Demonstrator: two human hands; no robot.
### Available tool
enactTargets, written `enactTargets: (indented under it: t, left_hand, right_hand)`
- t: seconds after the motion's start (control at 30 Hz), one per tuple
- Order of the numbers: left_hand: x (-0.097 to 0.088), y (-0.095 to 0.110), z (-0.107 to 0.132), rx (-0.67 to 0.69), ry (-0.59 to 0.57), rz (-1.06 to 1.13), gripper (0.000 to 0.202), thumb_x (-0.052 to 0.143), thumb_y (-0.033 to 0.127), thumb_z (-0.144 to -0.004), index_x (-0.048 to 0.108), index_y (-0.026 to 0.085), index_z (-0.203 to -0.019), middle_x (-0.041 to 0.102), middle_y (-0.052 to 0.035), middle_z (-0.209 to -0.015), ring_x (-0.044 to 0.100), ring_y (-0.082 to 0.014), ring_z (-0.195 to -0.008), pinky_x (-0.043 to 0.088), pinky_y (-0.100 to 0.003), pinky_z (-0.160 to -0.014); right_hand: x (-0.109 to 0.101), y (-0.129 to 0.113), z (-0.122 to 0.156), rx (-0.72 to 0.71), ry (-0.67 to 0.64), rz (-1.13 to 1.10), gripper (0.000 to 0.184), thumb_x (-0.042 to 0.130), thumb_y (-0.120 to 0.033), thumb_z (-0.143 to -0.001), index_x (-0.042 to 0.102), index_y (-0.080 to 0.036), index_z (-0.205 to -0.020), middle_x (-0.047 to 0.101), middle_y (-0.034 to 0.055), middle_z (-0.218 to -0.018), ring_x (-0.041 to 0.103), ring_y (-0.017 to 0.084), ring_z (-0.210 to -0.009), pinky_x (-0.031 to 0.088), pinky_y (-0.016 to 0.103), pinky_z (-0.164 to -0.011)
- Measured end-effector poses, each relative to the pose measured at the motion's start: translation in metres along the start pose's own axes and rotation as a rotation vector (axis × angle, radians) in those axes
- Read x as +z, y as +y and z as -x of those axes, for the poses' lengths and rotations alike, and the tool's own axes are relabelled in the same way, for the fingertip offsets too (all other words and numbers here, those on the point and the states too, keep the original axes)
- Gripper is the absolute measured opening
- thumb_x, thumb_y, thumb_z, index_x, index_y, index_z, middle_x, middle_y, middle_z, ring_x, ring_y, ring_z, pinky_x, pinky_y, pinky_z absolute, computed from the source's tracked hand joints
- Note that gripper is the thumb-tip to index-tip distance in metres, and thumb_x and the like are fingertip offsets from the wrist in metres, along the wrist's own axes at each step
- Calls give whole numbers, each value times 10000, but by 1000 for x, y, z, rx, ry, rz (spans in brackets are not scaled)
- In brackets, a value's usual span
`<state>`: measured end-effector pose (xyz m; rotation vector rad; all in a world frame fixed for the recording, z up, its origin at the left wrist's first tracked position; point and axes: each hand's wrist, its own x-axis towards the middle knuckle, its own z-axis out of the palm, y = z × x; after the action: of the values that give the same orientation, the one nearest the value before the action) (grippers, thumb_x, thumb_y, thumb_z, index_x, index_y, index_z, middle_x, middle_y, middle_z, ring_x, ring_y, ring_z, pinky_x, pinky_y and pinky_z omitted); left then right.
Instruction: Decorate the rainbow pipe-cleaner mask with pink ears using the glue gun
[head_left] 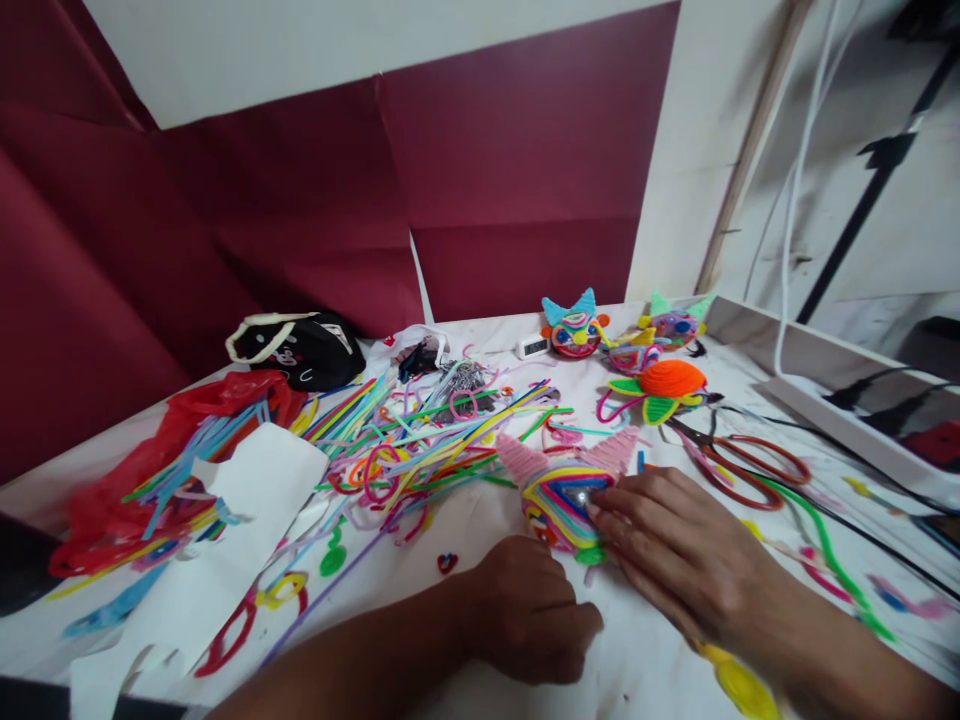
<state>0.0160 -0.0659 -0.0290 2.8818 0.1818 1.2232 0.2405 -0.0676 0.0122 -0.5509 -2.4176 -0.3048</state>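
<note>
A striped, many-coloured pipe-cleaner figure with two pink ears (564, 483) lies on the white table (480, 520) in front of me. My right hand (667, 545) rests against its right side, fingers stretched out and pressing on it near a shiny eye. My left hand (529, 610) sits just below the figure with its fingers curled under into a loose fist; what is in it, if anything, is hidden.
Loose pipe cleaners (405, 445) cover the table's middle. A red plastic bag (172, 450), white paper (240, 520) and a black pouch (300, 348) lie at left. Finished figures (576, 325) (664, 385), red-handled scissors (742, 462) and cables lie at right.
</note>
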Motion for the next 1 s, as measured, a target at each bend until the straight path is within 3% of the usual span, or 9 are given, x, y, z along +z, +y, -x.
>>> enactTargets:
  t: [0.13, 0.57, 1.0]
  left_hand:
    - [-1, 0, 1, -31, -20, 15, 235, 399, 213, -877, 624, 177, -818, 450, 21, -451, 393, -142, -415, 273, -315, -435]
    - [-3, 2, -5, -28, 7, -4, 81, 518, 186, -822, 587, 187, -780, 426, 55, -434, 389, -124, -385, 252, -309, -409]
    - [-5, 4, -9, 3, -8, -64, 113, 504, 195, -822, 598, 169, -763, 412, 51, -421, 352, -122, -389, 211, -314, -414]
  right_hand:
    - [0, -1, 1, 10, 14, 29, 265, 514, -133, -932, 632, -86, -1165, 708, 149, -1098, 612, 281, -1050, 446, 464, -896]
    - [-3, -1, -2, -25, 19, 46, 275, 500, -80, -911, 656, -42, -1134, 730, 152, -1053, 609, 288, -1010, 377, 467, -916]
    - [-1, -1, -1, -1, 8, 46, 280, 499, -86, -918, 640, -50, -1158, 725, 149, -1082, 607, 305, -992, 406, 481, -855]
